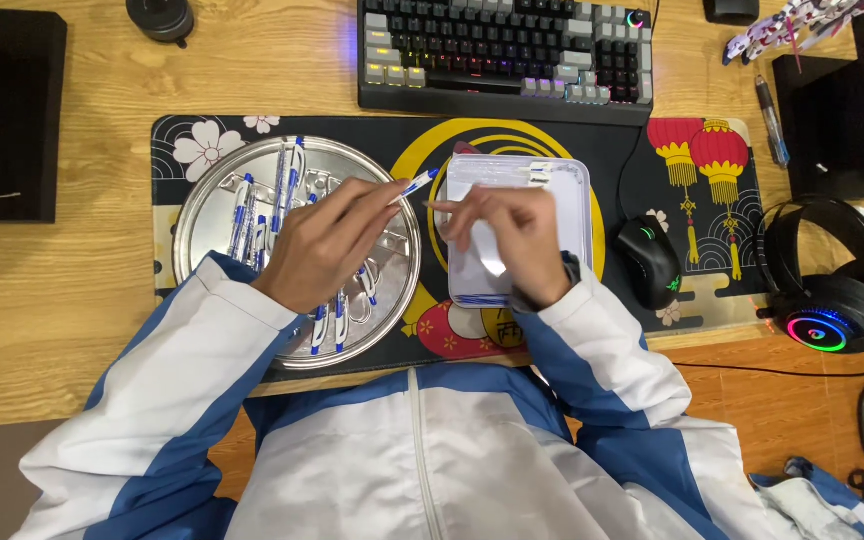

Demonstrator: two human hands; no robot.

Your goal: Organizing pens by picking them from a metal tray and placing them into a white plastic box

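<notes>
Left hand (327, 245): fingers pinching blue-white pen (414, 186), held between round metal tray (202, 200) and white rectangular box (572, 215) at desk mat (182, 130) centre. Right hand (512, 240): fingers pinched on something small, unclear what, above box. Few pens boxed; many left in tray. Judged: early-to-middle stage.

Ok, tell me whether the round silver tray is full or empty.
Neither: the round silver tray holds several blue-and-white pens scattered across it, with bare metal between. The left hand hides part of it.
</notes>
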